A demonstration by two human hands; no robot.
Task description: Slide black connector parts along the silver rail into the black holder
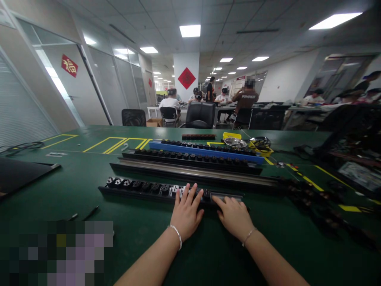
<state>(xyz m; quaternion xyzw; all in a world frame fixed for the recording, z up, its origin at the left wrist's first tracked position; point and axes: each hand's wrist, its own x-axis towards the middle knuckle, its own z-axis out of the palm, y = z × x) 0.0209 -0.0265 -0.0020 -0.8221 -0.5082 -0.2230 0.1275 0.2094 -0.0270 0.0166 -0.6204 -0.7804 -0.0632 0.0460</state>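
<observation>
Left hand (187, 212) is palm down, fingers wide and a bit fanned, tips lying over the blocks (145, 186) toward the right part of the near rail (133, 194). Right hand (235, 214) is just beside it with the index finger stretched out to the end of the row and the others more bent; can't tell if it's pinching anything. Both wrists have a bracelet (thin ones, the left one looks chunkier).

The near rail is black and lies flat right in front of the person, crosswise. The blocks sit in it in a line, mostly black, with some pale-marked ones at the left end and again by the left hand. A bit of shiny metal shows past the right fingers.

Behind that there's a longer rail with a metal channel (190, 170), then another black rail full of blocks, then a blue rail (205, 150) with a row too. Further back: a short strip (198, 137), a metal bowl (235, 142) and a yellow tray (232, 136). All of it's on a green table (137, 234) with yellow tape lines. Past the table, chairs and people at other desks.
</observation>
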